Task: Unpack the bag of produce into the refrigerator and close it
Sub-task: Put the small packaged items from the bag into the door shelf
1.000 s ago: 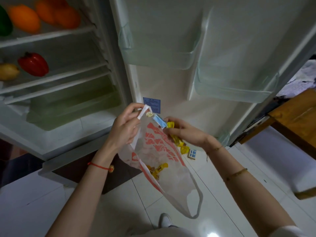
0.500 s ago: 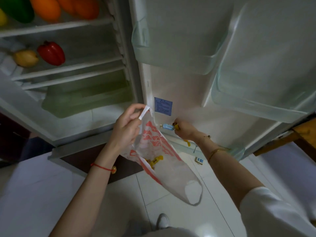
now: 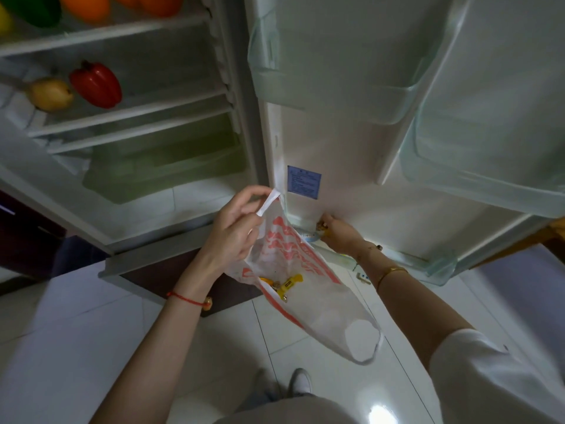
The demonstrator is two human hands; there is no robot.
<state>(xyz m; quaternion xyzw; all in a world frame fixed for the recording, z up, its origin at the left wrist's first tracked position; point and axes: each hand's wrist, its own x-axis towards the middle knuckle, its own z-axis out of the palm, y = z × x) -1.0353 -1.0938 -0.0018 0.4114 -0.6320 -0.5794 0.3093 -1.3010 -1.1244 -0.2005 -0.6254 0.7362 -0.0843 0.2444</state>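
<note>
Left hand (image 3: 234, 231) pinches plastic bag (image 3: 293, 270) handle. Right hand (image 3: 339, 232), right of bag, grips small wrapped items at lowest door shelf (image 3: 428, 258).

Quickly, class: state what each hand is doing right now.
Left hand: closed, holding the bag by its handle.
Right hand: closed on small packets.

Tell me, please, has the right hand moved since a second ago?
Yes. The right hand has gone from the mouth of the plastic bag to the bottom door shelf, below the blue label.
</note>
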